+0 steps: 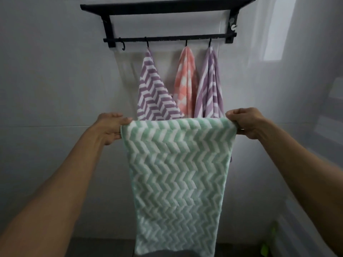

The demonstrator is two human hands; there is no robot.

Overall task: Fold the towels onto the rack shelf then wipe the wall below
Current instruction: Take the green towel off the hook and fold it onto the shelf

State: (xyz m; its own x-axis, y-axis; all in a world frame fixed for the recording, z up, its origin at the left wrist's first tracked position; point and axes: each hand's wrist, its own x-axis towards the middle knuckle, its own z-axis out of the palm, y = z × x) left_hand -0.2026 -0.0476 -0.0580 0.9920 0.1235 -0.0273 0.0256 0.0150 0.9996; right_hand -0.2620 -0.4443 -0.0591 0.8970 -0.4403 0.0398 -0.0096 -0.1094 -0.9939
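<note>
Before the wall (55, 71), both hands pinch the green towel (178, 173) taut

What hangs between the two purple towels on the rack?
A pink-and-white towel hangs from its own hook between the zigzag purple towel and the striped purple towel, seen in the head view.

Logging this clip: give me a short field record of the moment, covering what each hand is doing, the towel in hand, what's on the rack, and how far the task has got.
left hand: pinches the top left corner of the green towel
right hand: pinches the top right corner
green towel: zigzag pattern, stretched flat between both hands, hanging down
rack: black, wall-mounted, a hook bar beneath the shelf
hanging on hooks: purple zigzag towel, pink towel, purple striped towel
empty hook: far left
task stage: no folded towel seen on the shelf; wiping not yet begun
</note>
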